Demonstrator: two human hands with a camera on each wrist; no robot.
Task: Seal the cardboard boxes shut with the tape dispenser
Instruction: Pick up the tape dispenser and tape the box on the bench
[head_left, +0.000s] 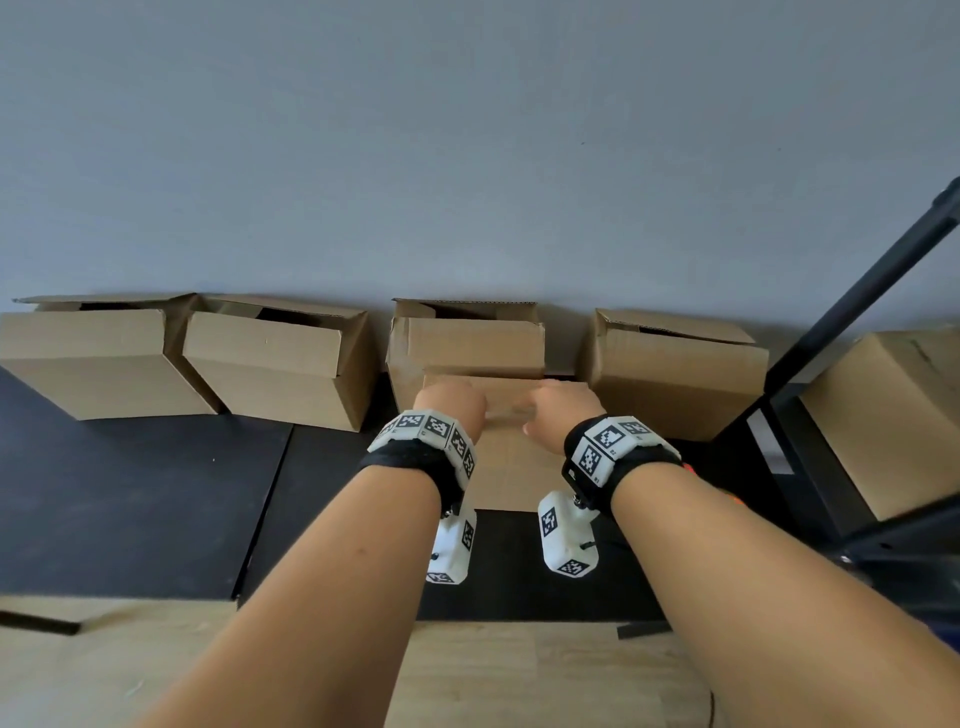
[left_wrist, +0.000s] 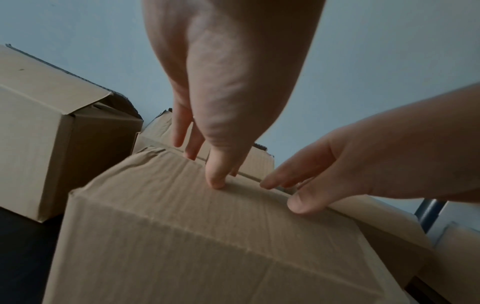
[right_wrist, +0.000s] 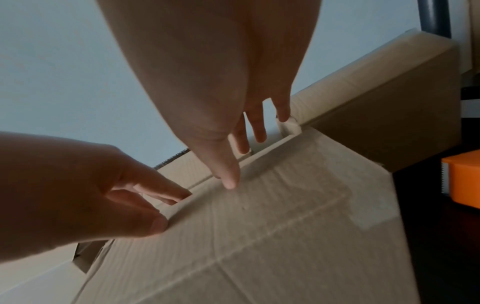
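Observation:
A cardboard box (head_left: 511, 467) stands on the black mat right in front of me, with its near top flap (left_wrist: 182, 185) folded over. My left hand (head_left: 451, 404) and right hand (head_left: 560, 406) both hold that flap's free edge. Thumbs lie on the flap's outer face and the fingers reach over the edge into the opening. The left wrist view shows the left thumb (left_wrist: 215, 181) and right thumb (left_wrist: 301, 205) on the cardboard. The orange tape dispenser (right_wrist: 465, 181) lies on the mat to the right of the box, untouched, and is mostly hidden behind my right wrist in the head view.
Several open boxes line the grey wall: two at the left (head_left: 98, 358) (head_left: 280, 364), one behind the held box (head_left: 467, 338), one at the right (head_left: 675, 374). A further box (head_left: 893, 415) sits behind a slanted black pole (head_left: 857, 296). Wooden floor (head_left: 519, 675) lies nearest me.

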